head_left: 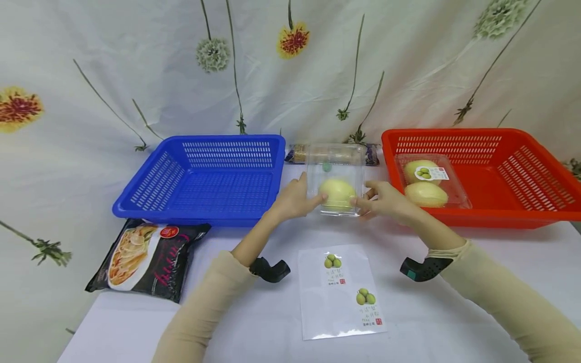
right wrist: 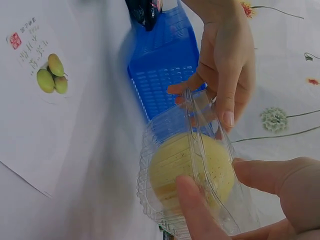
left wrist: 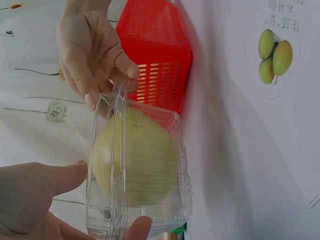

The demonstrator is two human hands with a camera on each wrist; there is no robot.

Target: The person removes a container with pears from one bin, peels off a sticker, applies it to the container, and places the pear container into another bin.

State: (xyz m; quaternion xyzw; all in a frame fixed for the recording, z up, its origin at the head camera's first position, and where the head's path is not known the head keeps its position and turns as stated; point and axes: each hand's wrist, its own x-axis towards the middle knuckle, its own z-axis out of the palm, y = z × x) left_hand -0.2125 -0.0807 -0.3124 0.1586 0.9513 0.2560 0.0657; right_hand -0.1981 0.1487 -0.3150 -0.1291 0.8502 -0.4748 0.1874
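Pinching a clear plastic clamshell (head_left: 336,177) with one pale yellow-green fruit (head_left: 337,193), left hand (head_left: 294,199), right hand (head_left: 386,200).

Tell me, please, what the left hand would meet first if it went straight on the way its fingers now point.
The left hand already touches the clear plastic clamshell box holding a yellow-green fruit; beyond it, probably the right hand.

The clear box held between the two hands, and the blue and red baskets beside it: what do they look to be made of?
The clear box looks like thin, glossy transparent plastic: the yellow-green fruit shows through, and its edges are ribbed. The left hand and right hand hold its sides. The blue basket and red basket look like rigid moulded plastic, smooth, with slotted walls.
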